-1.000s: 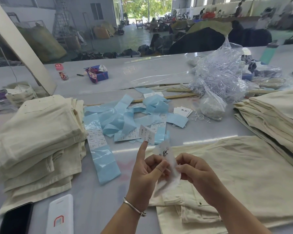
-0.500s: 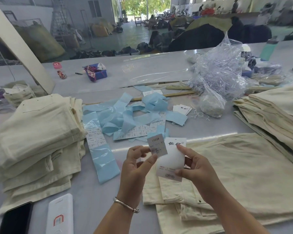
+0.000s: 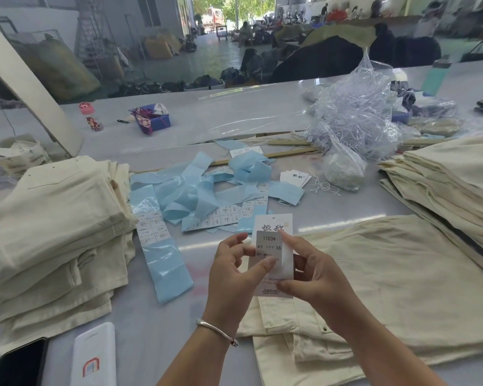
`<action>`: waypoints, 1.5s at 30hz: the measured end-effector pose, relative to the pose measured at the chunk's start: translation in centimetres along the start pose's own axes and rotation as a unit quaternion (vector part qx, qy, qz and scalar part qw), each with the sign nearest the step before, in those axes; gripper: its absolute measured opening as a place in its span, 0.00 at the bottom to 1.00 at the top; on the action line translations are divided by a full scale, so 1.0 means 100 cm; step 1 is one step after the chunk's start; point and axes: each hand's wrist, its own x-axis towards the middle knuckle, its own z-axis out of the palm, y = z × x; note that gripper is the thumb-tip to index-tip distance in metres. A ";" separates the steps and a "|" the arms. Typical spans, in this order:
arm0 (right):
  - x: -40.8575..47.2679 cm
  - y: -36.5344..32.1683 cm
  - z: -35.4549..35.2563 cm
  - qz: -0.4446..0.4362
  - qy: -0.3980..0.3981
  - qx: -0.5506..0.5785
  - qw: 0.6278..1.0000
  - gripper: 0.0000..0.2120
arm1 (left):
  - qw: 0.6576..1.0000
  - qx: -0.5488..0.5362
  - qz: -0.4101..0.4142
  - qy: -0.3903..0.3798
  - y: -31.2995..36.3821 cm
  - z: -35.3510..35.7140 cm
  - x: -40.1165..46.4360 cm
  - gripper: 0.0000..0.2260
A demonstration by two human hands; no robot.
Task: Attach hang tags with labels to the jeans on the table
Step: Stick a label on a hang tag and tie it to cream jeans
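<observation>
A: Starting at the left edge, a black phone (image 3: 18, 363) is lying at the near corner with a white power bank (image 3: 94, 358) just beside it; behind them a stack of folded cream jeans (image 3: 53, 218) is sitting on the grey table (image 3: 156, 330).

B: And right of that stack, pale blue backing strips (image 3: 195, 190) are sprawling across the middle; some are carrying sheets of white size stickers (image 3: 151, 227).

A: Centre now; the left hand (image 3: 232, 274) is pinching a small label (image 3: 268, 246) reading 1103# XS, thumb on its lower corner, the other fingers curling behind; the label is lying flat against the front of a white hang tag (image 3: 273, 285).

B: The right hand (image 3: 310, 277) is gripping that hang tag; index fingertip pressing the label's upper right corner, thumb clamping the tag's lower edge; the tag is being held upright above the table.

A: Under the hands a pair of cream jeans (image 3: 374, 288) is lying spread flat, waistband nearest the person.

B: Further back, loose hang tags (image 3: 294, 177) are sitting beside a clear bag of white strings (image 3: 343, 168); a bigger crumpled plastic bag (image 3: 354, 112) is looming behind; at the far right another pile of cream jeans (image 3: 452, 179) is stacking up.
</observation>
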 end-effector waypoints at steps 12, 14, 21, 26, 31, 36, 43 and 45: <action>-0.003 -0.001 0.001 -0.052 -0.010 0.039 0.998 0.38 | 0.999 -0.027 0.011 -0.028 -0.002 0.004 -0.008 0.09; -0.002 -0.003 0.002 -0.062 -0.011 0.044 0.997 0.38 | 0.999 -0.037 0.017 -0.018 -0.001 0.006 -0.009 0.11; 0.002 -0.005 0.005 -0.073 -0.004 0.046 0.996 0.39 | 0.997 -0.060 0.051 0.019 0.005 0.012 -0.014 0.16; 0.002 -0.007 0.005 -0.087 0.003 0.061 0.994 0.38 | 0.994 -0.104 0.026 -0.004 0.010 0.004 -0.007 0.46; 0.000 -0.011 0.005 -0.083 0.015 0.107 0.991 0.38 | 0.969 -0.242 -0.018 -0.047 0.014 -0.002 -0.007 0.44; 0.004 -0.015 0.007 -0.038 0.024 0.259 0.965 0.32 | 0.958 -0.274 -0.041 -0.070 0.010 0.000 -0.006 0.39; 0.015 -0.019 0.004 -0.014 0.153 0.245 0.957 0.30 | 0.966 -0.222 -0.032 -0.130 -0.002 0.001 -0.008 0.25; 0.020 -0.021 -0.001 -0.010 0.182 0.245 0.952 0.28 | 0.969 -0.200 -0.037 -0.142 -0.006 0.003 -0.008 0.22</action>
